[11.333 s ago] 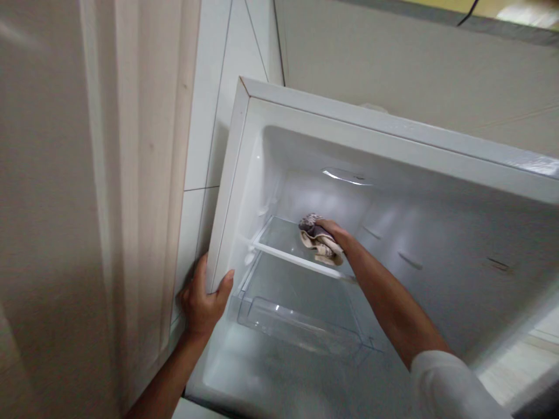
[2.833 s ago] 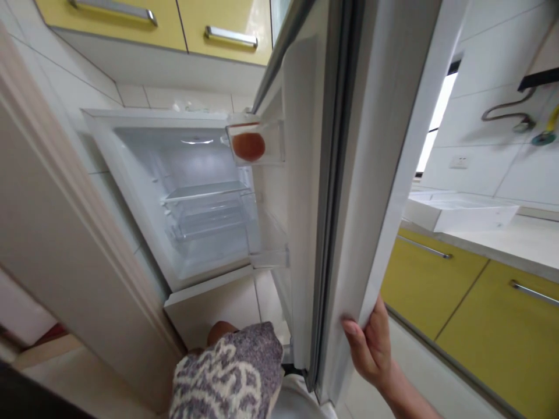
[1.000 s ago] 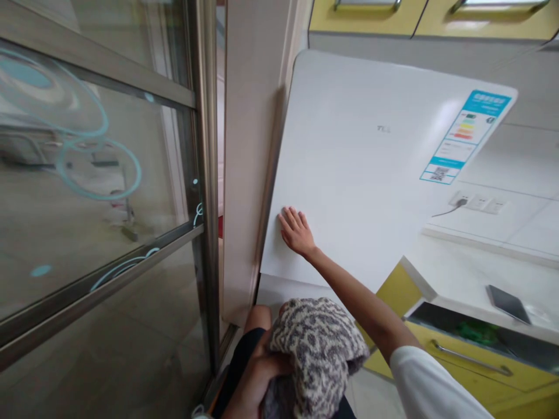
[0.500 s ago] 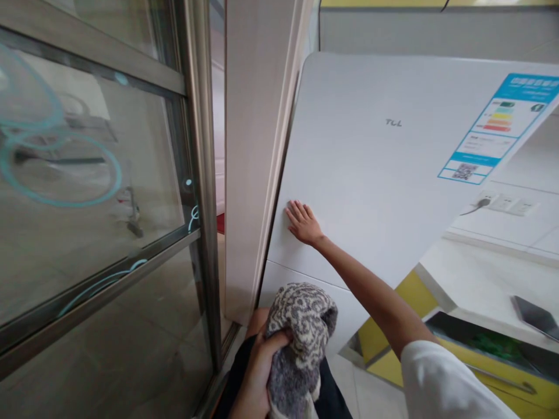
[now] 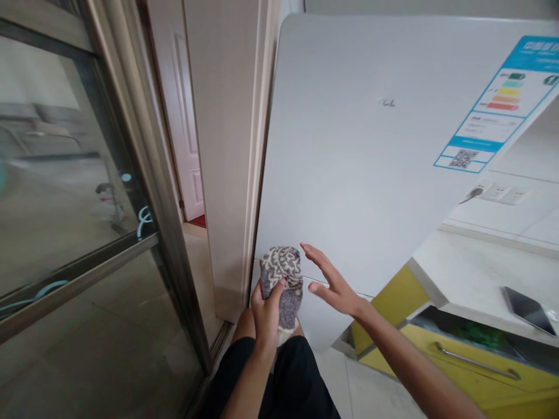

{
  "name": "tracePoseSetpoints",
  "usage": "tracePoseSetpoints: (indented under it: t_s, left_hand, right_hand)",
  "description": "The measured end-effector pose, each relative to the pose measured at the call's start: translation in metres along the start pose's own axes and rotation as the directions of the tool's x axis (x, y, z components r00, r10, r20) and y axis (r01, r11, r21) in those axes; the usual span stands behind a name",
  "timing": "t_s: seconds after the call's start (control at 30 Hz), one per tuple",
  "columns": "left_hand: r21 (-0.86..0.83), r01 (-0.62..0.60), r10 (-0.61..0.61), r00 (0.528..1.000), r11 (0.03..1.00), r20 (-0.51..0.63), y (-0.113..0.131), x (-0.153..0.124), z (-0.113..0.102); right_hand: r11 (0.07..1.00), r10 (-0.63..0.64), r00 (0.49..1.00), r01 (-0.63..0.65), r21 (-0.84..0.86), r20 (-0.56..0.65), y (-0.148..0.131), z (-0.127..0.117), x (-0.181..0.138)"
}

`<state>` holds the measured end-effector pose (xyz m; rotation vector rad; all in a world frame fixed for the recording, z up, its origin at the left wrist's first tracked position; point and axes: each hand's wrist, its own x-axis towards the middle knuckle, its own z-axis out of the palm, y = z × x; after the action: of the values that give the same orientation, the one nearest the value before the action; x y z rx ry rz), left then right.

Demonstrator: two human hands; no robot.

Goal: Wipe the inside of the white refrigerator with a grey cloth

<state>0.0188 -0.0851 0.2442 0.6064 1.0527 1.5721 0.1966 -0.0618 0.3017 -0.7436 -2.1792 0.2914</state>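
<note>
A bunched grey and cream patterned cloth (image 5: 283, 269) is gripped in my left hand (image 5: 267, 308), its thumb across the front and a cream end hanging below. My right hand (image 5: 334, 285) is just to the right of the cloth, thumb and fingers apart, holding nothing. Behind both hands stands a white refrigerator (image 5: 349, 174), its doors shut, with a blue and white energy label (image 5: 493, 110) at the upper right. The cloth is in front of the seam between the upper and lower doors.
On the left is a metal-framed glass door (image 5: 152, 244), beside a pale door frame panel (image 5: 227, 157). To the right, a white counter (image 5: 463, 273) bears a dark phone-like slab (image 5: 528, 308) above a yellow drawer (image 5: 471, 361). A plug sits in a wall socket (image 5: 480, 191).
My right hand has left the refrigerator door and come down beside the cloth. My left hand has lifted the cloth forward, still holding it. The view has shifted right and down.
</note>
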Motion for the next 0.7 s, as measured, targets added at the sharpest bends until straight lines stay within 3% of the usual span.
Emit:
tracePoseSetpoints:
  t_s: [0.1, 0.2, 0.3, 0.37, 0.5, 0.6, 0.7]
  left_hand:
    - [0.052, -0.084, 0.077, 0.989, 0.995, 0.125, -0.004, -0.002, 0.019]
    - [-0.047, -0.159, 0.166, 0.937, 0.986, 0.308, -0.009, -0.009, 0.033]
    - [-0.148, -0.044, 0.112, 0.866, 0.988, 0.487, -0.018, -0.014, 0.044]
    - [-0.147, 0.054, 0.035, 0.841, 0.988, 0.540, -0.025, -0.015, 0.049]
    - [-0.120, 0.158, -0.049, 0.779, 0.980, 0.625, -0.033, -0.014, 0.063]
    - [-0.055, 0.195, -0.091, 0.663, 0.979, 0.743, -0.038, -0.014, 0.074]
    - [0.008, 0.113, -0.071, 0.571, 0.994, 0.818, -0.046, -0.018, 0.081]
  right_hand:
    - [0.993, 0.031, 0.999, -0.026, -0.111, 0.041, -0.001, 0.006, -0.022]
    - [0.985, 0.100, 0.991, -0.111, -0.133, -0.089, 0.007, 0.009, -0.036]
    - [0.974, 0.158, 0.953, -0.193, -0.117, -0.257, 0.015, 0.008, -0.049]
    - [0.967, 0.186, 0.913, -0.235, -0.096, -0.364, 0.020, 0.005, -0.059]
    - [0.931, 0.223, 0.783, -0.347, -0.112, -0.580, 0.027, -0.004, -0.082]
    - [0.895, 0.220, 0.705, -0.421, -0.147, -0.675, 0.033, -0.015, -0.103]
    - [0.855, 0.186, 0.628, -0.483, -0.190, -0.756, 0.037, -0.030, -0.128]
